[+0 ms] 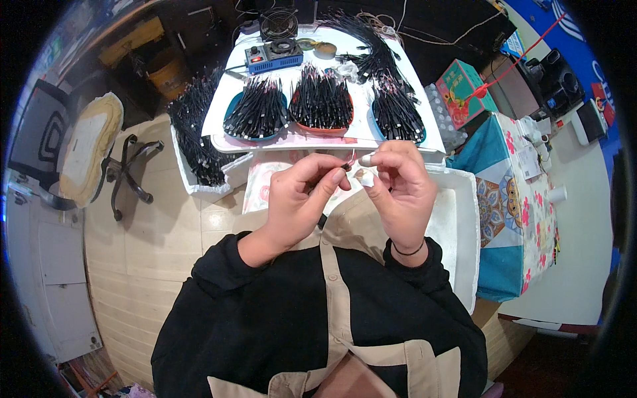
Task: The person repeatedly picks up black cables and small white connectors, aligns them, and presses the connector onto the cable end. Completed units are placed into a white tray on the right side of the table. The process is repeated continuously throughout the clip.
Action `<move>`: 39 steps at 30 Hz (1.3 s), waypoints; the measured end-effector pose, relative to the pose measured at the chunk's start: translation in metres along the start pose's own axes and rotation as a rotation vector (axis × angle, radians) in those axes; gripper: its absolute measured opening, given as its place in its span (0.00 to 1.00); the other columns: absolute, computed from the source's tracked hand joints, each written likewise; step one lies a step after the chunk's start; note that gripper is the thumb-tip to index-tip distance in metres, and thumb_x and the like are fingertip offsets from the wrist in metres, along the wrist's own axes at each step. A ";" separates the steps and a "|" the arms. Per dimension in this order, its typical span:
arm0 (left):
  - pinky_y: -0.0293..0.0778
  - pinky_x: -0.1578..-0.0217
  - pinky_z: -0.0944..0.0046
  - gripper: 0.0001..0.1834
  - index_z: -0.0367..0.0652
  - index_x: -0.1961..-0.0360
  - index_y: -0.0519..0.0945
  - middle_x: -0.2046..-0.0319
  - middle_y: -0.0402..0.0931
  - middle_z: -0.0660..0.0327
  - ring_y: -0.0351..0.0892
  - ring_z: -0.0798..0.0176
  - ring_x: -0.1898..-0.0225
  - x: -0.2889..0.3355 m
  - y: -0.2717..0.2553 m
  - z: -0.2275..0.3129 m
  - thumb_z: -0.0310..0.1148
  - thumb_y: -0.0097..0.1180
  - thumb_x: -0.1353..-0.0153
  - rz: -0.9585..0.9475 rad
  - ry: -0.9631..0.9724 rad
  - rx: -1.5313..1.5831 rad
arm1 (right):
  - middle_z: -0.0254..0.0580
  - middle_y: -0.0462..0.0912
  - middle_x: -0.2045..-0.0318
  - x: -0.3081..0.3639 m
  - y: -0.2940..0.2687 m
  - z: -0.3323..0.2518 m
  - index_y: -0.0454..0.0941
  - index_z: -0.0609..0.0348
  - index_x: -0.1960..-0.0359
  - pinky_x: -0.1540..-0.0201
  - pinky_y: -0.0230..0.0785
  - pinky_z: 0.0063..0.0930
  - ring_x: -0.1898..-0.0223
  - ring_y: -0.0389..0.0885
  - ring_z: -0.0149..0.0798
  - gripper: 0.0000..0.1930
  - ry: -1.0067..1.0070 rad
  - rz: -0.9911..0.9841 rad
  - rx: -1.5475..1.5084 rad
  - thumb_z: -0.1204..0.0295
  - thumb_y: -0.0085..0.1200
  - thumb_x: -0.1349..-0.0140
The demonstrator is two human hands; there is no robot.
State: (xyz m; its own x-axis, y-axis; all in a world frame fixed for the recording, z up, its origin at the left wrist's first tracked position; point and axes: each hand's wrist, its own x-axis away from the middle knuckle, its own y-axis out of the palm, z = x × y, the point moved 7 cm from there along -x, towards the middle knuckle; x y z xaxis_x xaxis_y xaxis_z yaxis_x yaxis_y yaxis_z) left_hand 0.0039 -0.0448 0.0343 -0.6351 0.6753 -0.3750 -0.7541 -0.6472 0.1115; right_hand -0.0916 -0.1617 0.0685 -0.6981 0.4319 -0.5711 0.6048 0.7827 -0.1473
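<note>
In front of my chest, my left hand (300,192) pinches a short black cable (346,166) between thumb and fingers. Thin reddish and pale wires (352,156) stick up from its end. A small black piece (322,221) shows below that hand; whether it belongs to the same cable I cannot tell. My right hand (405,189) is just right of the wires, its thumb and index finger bent and apart. White covers (365,160) sit on those two fingertips. No object shows between them.
Ahead, a white table (229,89) carries bundled black cables (322,99) in shallow trays and a blue device (274,56) with a fan. Foam boxes stand at left (232,174) and right (468,232). A cloth-covered table (504,199) is at right, an office chair (126,169) at left.
</note>
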 end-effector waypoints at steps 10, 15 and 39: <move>0.74 0.73 0.71 0.06 0.31 0.62 0.77 0.74 0.80 0.56 0.81 0.69 0.72 0.002 0.003 0.014 0.24 0.54 0.38 0.044 0.163 -0.298 | 0.36 0.75 0.64 0.001 0.002 -0.002 0.79 0.60 0.67 0.70 0.61 0.17 0.70 0.69 0.27 0.12 0.004 0.097 0.167 0.81 0.63 0.56; 0.71 0.73 0.73 0.06 0.31 0.62 0.77 0.74 0.79 0.60 0.76 0.73 0.73 0.002 0.003 0.001 0.25 0.52 0.37 0.025 0.008 -0.140 | 0.40 0.75 0.67 0.011 0.015 -0.027 0.79 0.58 0.68 0.64 0.66 0.27 0.66 0.74 0.39 0.14 -0.507 0.143 0.555 0.81 0.63 0.60; 0.68 0.71 0.76 0.08 0.31 0.58 0.77 0.73 0.79 0.61 0.75 0.74 0.71 -0.023 0.016 -0.069 0.24 0.51 0.36 -0.180 -0.355 0.193 | 0.41 0.73 0.57 0.010 0.015 0.115 0.66 0.60 0.50 0.59 0.69 0.22 0.58 0.73 0.32 0.16 0.802 -0.203 -0.917 0.75 0.50 0.40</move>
State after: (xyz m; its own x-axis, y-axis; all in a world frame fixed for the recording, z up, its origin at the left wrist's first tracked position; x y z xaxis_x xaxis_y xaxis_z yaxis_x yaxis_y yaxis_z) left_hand 0.0178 -0.0952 -0.0192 -0.4831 0.8729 -0.0683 -0.8541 -0.4527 0.2562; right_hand -0.0458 -0.1973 -0.0319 -0.9811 0.1656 0.1001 0.1913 0.7526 0.6301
